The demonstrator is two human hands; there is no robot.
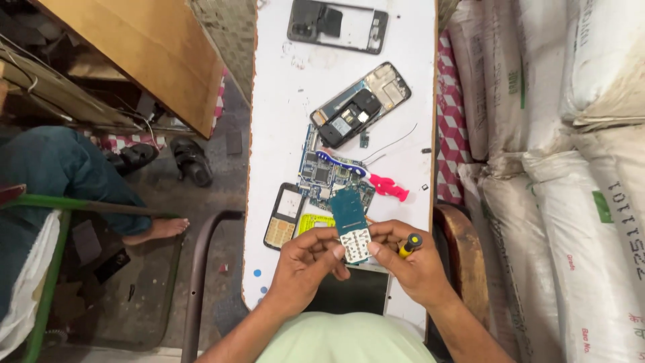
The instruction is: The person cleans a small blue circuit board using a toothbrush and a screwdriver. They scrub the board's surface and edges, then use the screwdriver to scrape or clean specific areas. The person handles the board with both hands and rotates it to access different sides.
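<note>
Lower centre: both hands, left point(306, 259) and right point(410, 265), pinching a keypad circuit board point(351, 222) by its edges; right also gripping a screwdriver point(410, 244). Light, stiff, probably fragile.

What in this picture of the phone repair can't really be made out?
- Head view: the lower end of the small circuit board is covered by the fingers of the left hand and right hand.
- The screwdriver shows only its yellow and black end; the right hand hides the rest.
- The dark slab under the wrists is mostly covered.
- Parts on the larger board are too small to identify.
</note>
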